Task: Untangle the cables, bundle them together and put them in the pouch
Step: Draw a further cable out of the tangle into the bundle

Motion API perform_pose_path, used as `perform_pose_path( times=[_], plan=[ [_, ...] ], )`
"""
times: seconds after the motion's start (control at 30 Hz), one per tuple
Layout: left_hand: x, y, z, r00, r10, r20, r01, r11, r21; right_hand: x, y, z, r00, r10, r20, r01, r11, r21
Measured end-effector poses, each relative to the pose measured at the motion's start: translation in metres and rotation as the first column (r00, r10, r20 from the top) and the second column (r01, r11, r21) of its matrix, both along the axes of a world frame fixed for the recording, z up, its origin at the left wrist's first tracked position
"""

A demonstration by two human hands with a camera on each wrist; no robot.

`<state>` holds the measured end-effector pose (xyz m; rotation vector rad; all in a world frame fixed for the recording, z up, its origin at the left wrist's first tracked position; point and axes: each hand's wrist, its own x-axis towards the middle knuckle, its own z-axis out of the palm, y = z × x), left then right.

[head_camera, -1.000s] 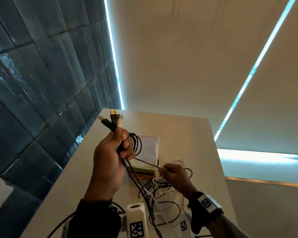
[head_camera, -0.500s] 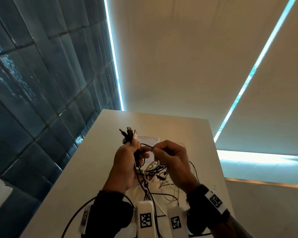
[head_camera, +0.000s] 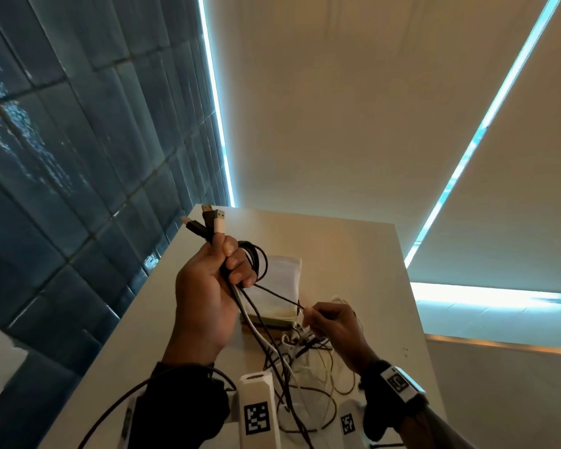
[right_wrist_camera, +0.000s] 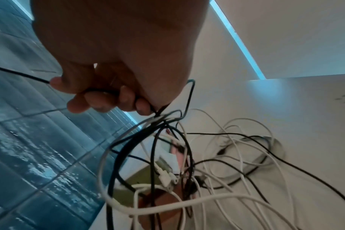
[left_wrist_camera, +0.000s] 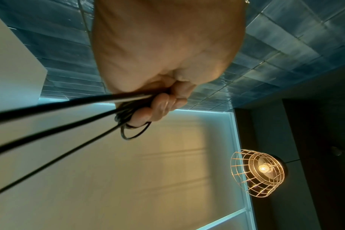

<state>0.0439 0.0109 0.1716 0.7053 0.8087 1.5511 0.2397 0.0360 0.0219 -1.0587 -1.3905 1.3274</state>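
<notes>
My left hand [head_camera: 221,270] is raised above the table and grips a bunch of cables; three USB plugs [head_camera: 209,222] stick up past the thumb and a small black coil [head_camera: 256,264] loops beside the fingers. In the left wrist view the left hand [left_wrist_camera: 159,107] holds the same strands tight. My right hand [head_camera: 318,315] sits lower and to the right, pinching a thin black cable [head_camera: 279,296] stretched taut from the left fist. Below lies a tangle of black and white cables [head_camera: 305,361] on the table. The white pouch [head_camera: 282,273] lies flat behind the hands.
The white table [head_camera: 353,254] ends near a blue tiled wall [head_camera: 78,189] on the left and drops off on the right. A small olive and brown object [head_camera: 272,322] lies under the pouch's near edge. Tagged white wrist devices [head_camera: 256,413] sit at the bottom.
The hands were close together half a second ago. My left hand has since risen and moved left with the plugs, and my right hand has dropped right, drawing the thin black cable taut.
</notes>
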Motion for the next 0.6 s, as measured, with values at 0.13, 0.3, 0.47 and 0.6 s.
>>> perform_pose_path(
  times=[0.13, 0.3, 0.47, 0.6],
  plan=[
    [-0.001, -0.001, 0.001, 1.000, -0.005, -0.013, 0.006, 1.000, 0.019, 0.006, -0.002, -0.011, 0.998, -0.030, 0.062, 0.032, 0.999, -0.030],
    [-0.001, -0.002, 0.000, 1.000, -0.001, -0.024, 0.002, 0.999, 0.034, 0.004, -0.003, -0.012, 0.978, -0.017, 0.208, 0.024, 0.999, -0.034],
    [-0.001, -0.003, -0.003, 0.996, -0.013, -0.093, 0.013, 1.000, 0.003, 0.002, 0.002, -0.014, 0.948, -0.051, 0.313, 0.087, 0.991, -0.101],
    [-0.001, -0.001, -0.013, 0.991, -0.005, -0.137, -0.007, 0.996, -0.085, -0.005, 0.014, 0.008, 0.963, -0.232, 0.141, 0.254, 0.951, -0.174]
  ],
)
